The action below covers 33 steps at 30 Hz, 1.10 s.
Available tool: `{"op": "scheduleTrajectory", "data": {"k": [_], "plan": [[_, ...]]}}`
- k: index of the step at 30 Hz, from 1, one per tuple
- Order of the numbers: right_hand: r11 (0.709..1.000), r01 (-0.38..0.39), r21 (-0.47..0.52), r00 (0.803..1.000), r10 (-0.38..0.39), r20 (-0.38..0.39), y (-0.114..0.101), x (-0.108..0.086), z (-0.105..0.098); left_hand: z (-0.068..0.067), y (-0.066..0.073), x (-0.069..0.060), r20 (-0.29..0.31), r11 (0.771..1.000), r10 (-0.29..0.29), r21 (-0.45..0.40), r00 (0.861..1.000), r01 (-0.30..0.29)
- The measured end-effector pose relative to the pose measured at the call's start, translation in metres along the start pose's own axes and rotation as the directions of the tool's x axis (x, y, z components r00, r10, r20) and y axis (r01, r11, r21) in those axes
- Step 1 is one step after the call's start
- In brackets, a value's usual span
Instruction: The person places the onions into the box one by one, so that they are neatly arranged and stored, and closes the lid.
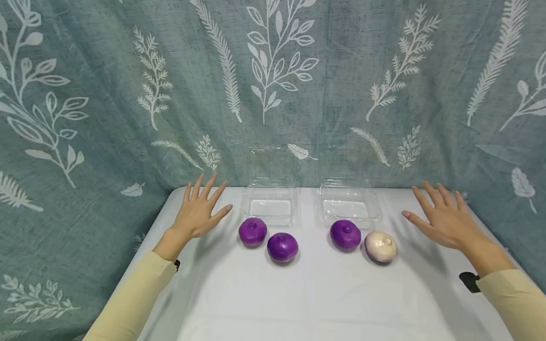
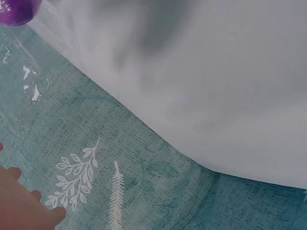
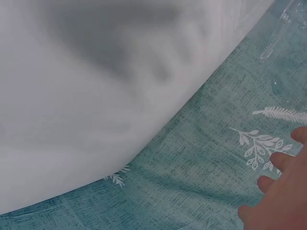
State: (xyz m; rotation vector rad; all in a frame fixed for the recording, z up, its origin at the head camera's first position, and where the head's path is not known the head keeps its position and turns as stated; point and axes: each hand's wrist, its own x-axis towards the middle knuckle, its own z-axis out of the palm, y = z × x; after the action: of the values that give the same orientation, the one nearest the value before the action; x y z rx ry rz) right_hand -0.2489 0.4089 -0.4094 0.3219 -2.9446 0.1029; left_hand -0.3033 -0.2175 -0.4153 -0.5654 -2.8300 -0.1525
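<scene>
Two purple onions, one on the left [image 1: 253, 232] and one beside it [image 1: 283, 247], lie on the white table in front of a clear plastic clamshell box [image 1: 294, 215]. A third purple onion [image 1: 345, 235] and a whitish onion with a purple base [image 1: 380, 246] lie before a second clear clamshell box [image 1: 375, 213]. Both boxes have their lids raised. My left hand [image 1: 198, 208], fingers spread, hovers left of the onions and holds nothing. To the right of the whitish onion, my right hand [image 1: 443, 218] is likewise spread and bare.
A white cloth covers the table [image 1: 256, 303]. Behind it and at both sides hangs a blue-green curtain [image 1: 332, 85] with white leaf prints. The boxes stand by the table's back edge, close to the curtain.
</scene>
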Motion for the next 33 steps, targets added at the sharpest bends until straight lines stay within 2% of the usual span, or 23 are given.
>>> {"op": "scheduleTrajectory", "data": {"k": [10,20,26,33], "plan": [[0.999,0.041,-0.024,0.997,-0.042,-0.063,-0.01,-0.003,-0.001,0.002,0.009,0.0,-0.042,0.997,0.008,-0.079,0.999,-0.012],[0.997,0.08,0.019,0.993,-0.078,-0.092,-0.021,-0.003,0.0,0.005,0.01,-0.002,-0.103,0.988,0.024,-0.149,0.994,-0.039],[0.995,0.094,0.019,0.99,-0.092,-0.108,-0.022,-0.002,0.001,0.007,0.01,-0.003,-0.153,0.979,0.02,-0.197,0.988,-0.05],[0.991,0.117,0.059,0.988,-0.11,-0.108,-0.025,-0.002,0.001,0.011,0.013,-0.004,-0.172,0.962,0.006,-0.266,0.985,-0.053]]}}
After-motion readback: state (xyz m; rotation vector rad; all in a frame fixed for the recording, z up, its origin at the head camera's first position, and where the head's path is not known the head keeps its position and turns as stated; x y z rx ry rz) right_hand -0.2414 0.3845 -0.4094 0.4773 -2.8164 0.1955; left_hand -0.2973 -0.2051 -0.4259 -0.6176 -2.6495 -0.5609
